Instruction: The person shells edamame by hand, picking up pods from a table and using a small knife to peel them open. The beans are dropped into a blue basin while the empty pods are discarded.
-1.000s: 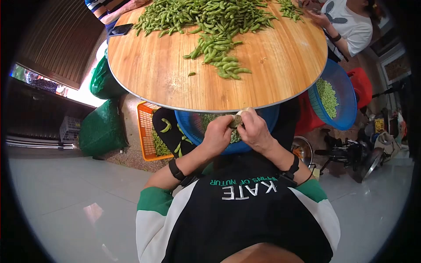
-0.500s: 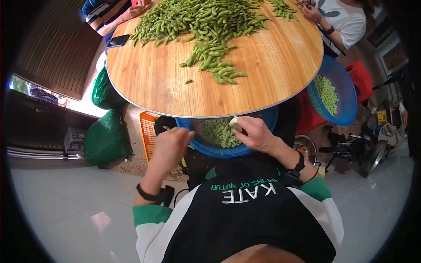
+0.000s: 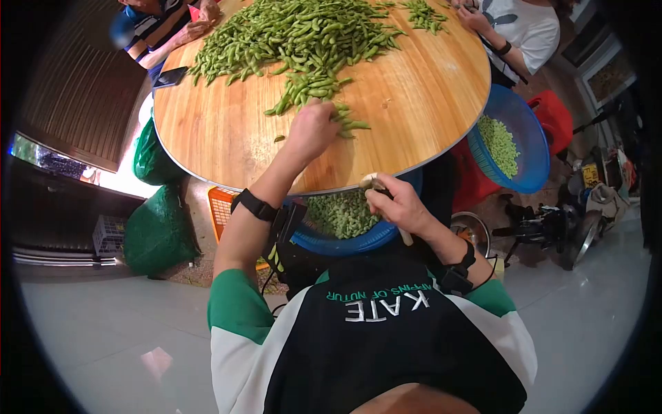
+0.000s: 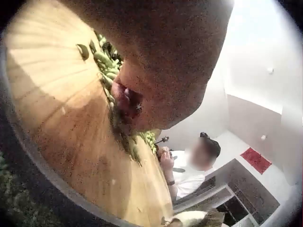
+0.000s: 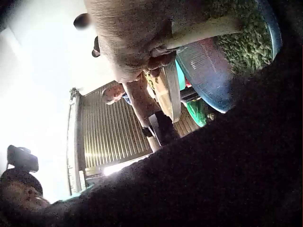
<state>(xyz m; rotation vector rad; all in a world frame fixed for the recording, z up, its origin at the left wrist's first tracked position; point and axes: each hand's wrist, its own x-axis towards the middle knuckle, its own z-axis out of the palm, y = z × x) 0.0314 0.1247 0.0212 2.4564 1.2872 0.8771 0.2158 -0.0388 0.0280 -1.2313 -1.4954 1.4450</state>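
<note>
Green soybean pods (image 3: 324, 84) trail from a large heap across the round wooden table (image 3: 207, 145). My left hand (image 3: 314, 130) is over the near end of this trail, fingers curled down among the pods; its fingertips are hidden in the head view. In the left wrist view the same hand (image 4: 142, 80) bends close over the tabletop. My right hand (image 3: 400, 201) is at the table's near edge, over the blue basin (image 3: 352, 246) of shelled beans (image 3: 345, 215). A whitish covering (image 3: 370, 179) shows at its fingertips, and no pod shows between thumb and forefinger.
A second blue basin (image 3: 534, 162) with beans stands right, by a red stool (image 3: 555, 121). An orange crate (image 3: 221, 207) and green sacks (image 3: 160, 231) are left. A phone (image 3: 170, 76) lies on the table. Two people sit across, one in a white shirt (image 3: 527, 34).
My hands were together over the basin. The left hand parted to the left, then reached forward onto the pods. The right hand stayed near the table edge.
</note>
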